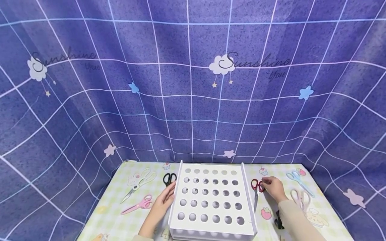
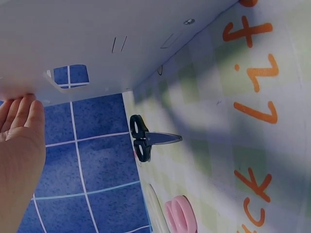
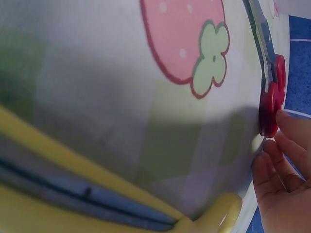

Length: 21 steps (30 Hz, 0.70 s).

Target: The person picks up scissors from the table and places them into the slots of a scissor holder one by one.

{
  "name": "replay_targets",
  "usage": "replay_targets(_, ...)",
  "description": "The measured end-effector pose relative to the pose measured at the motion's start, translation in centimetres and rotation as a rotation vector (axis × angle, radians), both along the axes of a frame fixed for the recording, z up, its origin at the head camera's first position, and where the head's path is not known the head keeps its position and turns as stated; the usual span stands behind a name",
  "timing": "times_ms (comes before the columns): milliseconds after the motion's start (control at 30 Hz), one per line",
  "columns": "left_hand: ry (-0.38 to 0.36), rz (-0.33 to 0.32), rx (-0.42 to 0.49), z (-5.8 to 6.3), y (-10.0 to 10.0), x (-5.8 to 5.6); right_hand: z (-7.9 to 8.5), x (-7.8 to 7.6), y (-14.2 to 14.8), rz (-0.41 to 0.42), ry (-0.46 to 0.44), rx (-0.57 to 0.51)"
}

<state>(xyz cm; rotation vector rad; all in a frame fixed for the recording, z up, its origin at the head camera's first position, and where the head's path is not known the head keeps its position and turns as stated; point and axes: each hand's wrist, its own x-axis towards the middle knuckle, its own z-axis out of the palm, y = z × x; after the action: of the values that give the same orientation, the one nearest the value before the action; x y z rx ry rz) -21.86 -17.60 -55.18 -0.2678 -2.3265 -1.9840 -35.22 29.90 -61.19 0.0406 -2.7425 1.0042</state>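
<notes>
A white rack [image 1: 211,197] with rows of round holes stands in the middle of the table. My left hand [image 1: 164,201] rests against its left side, fingers fairly straight along the panel; in the left wrist view, the fingertips [image 2: 35,114] touch the panel's edge. Just beyond that hand lies a pair of black-handled scissors [image 2: 141,138]. On the right of the rack, my right hand [image 1: 272,187] pinches the handle of red-handled scissors [image 1: 257,185]. Their blades point toward the front of the table. The right wrist view shows the thumb on the red handle [image 3: 269,111].
White-handled scissors [image 1: 140,184] and pink scissors [image 1: 138,205] lie at left. Light blue scissors [image 1: 300,182] and pale-handled ones [image 1: 300,199] lie at right, near the right forearm. A patterned curtain [image 1: 193,110] hangs behind the checked tablecloth [image 1: 108,207].
</notes>
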Motion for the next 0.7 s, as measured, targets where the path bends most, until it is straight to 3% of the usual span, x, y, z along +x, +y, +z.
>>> replay_targets(200, 0.02, -0.005, -0.017, -0.25, -0.09, -0.05, -0.34, -0.32, -0.11, -0.007, 0.001, -0.009)
replay_targets(433, -0.044, 0.016, 0.015, -0.09, 0.03, -0.04, -0.08, -0.3, -0.41, -0.006, -0.032, -0.038)
replay_targets(700, -0.051, 0.014, 0.011, -0.11, 0.03, 0.02, -0.08, -0.39, -0.08, 0.025, -0.055, -0.022)
